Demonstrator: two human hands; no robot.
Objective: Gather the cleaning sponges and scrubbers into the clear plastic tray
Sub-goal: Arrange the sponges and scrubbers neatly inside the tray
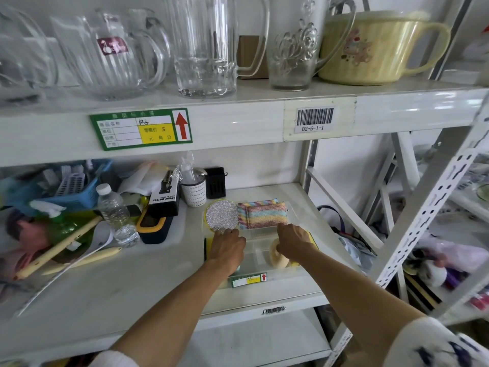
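Reading "D2-5-1-1", barcode label (315, 120); box (164, 195) reads "SPRAY BOTTLE".

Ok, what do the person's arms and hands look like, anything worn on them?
Both hands, left hand and right hand, are bare: no gloves, rings or watch visible. Forearms are uncovered. A white sleeve shows at the left arm; the right sleeve is white with dark blue markings.

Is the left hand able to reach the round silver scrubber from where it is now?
Probably yes. The left hand lies just in front of the round silver scrubber, fingertips at its near edge, with nothing between them.
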